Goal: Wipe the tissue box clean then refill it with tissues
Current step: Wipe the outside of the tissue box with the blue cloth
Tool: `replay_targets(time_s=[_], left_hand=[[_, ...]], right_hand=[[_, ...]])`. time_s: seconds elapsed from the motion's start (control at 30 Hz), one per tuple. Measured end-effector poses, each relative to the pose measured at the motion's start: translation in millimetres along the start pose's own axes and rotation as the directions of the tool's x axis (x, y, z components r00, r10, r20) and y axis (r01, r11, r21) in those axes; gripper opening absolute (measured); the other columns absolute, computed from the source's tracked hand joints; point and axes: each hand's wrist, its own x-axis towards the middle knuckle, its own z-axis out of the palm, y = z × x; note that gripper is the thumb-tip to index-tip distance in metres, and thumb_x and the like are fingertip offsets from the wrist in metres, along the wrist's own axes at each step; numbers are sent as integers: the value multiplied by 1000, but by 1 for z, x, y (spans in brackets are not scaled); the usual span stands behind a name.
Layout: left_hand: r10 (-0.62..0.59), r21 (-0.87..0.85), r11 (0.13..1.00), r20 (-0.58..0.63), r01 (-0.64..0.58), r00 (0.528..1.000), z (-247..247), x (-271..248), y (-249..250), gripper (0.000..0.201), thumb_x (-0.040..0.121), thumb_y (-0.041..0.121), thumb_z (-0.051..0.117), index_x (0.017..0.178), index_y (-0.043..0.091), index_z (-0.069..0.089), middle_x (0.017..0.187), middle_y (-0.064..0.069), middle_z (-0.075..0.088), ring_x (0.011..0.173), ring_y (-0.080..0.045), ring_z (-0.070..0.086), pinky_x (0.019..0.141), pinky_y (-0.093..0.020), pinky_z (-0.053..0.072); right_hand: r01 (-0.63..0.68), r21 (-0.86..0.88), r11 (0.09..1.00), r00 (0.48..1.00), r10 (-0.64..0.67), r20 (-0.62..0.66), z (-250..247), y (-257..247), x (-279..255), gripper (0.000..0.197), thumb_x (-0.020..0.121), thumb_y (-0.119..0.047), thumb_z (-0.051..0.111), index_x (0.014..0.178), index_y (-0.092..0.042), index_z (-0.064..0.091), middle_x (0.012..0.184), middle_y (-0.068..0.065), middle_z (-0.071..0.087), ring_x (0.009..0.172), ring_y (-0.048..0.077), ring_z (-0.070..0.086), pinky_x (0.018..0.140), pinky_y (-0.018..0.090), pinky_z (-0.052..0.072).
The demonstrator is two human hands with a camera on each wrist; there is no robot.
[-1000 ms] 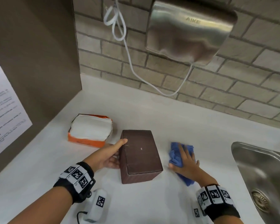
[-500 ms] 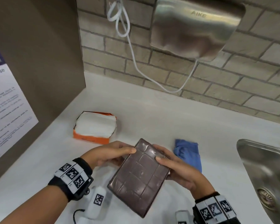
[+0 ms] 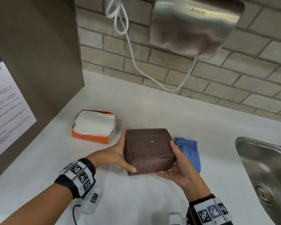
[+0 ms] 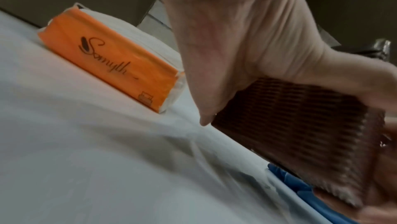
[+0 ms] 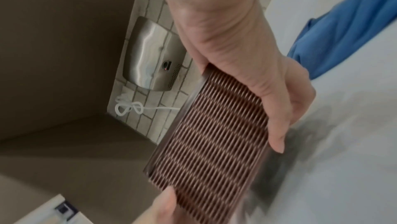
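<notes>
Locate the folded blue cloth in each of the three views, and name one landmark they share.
Head: the folded blue cloth lies right of centre, on the white counter, behind the right hand.
Left wrist: a blue strip at the lower right, under the brown woven tissue box.
Right wrist: upper right corner.
Shared landmark: the tissue box.

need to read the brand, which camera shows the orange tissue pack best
The left wrist view: the tissue pack shows its printed orange side close up. The head view shows only its open white top; the right wrist view misses it.
</notes>
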Motion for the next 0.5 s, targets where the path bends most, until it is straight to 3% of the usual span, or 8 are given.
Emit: replay_targets(time_s=[0.07, 0.17, 0.23, 0.3, 0.37, 0.43, 0.5], left_hand=[[3, 21, 1000, -56, -2, 998, 1, 3, 2, 145, 62, 15, 91, 147, 42, -24, 154, 23, 14, 140, 4, 21, 98, 1, 30], [17, 35, 999, -118, -13, 993, 0, 5, 6, 135, 68, 12, 88, 151, 39, -14, 154, 18, 19, 141, -2, 26, 109, -14, 31], [37, -15, 999, -119, -39, 992, -3, 6, 8, 127, 69, 6, 86, 150, 44, -3, 153, 19, 23, 143, -6, 28, 112, -22, 32], [38, -67, 997, -125, -46, 991, -8, 5, 10, 120, 69, 3, 85, 145, 51, 7, 152, 19, 29, 143, -8, 30, 109, -20, 37], [33, -67, 997, -143, -43, 989, -11, 5, 11, 111, 68, 3, 86, 135, 59, 17, 148, 20, 35, 141, -8, 33, 108, -19, 38], [29, -39, 999, -148, -35, 989, -14, 6, 12, 107, 66, 5, 87, 129, 62, 22, 145, 21, 39, 139, -8, 36, 112, -25, 35], [8, -37, 999, -142, -14, 990, -16, 7, 11, 109, 66, 5, 88, 135, 58, 21, 146, 19, 41, 138, -8, 38, 111, -26, 37]], right_hand=[[20, 29, 999, 1000, -20, -8, 1, 4, 3, 46, 76, -47, 71, 108, -16, 61, 113, 14, 63, 108, 38, 60, 92, 62, 47], [48, -7, 999, 999, -48, -10, 5, 9, 3, 42, 82, -50, 63, 108, -17, 60, 111, 11, 64, 109, 33, 60, 96, 57, 47], [111, -160, 981, 993, -115, -16, 8, 12, -1, 37, 87, -53, 54, 109, -23, 59, 111, 4, 64, 109, 27, 60, 100, 52, 47], [212, -408, 888, 972, -236, -11, 7, 14, -2, 38, 91, -55, 45, 118, -31, 53, 119, -3, 60, 115, 21, 55, 105, 46, 43], [357, -670, 650, 905, -418, 77, -1, 13, 1, 41, 91, -55, 42, 129, -39, 46, 131, -10, 53, 126, 14, 47, 110, 36, 37], [482, -824, 298, 779, -576, 248, -13, 7, 4, 55, 89, -54, 46, 140, -37, 33, 144, -16, 36, 137, 6, 29, 116, 31, 25], [513, -858, -38, 680, -592, 433, -20, -5, 4, 69, 89, -51, 48, 148, -30, 19, 148, -20, 20, 139, 0, 15, 118, 25, 15]])
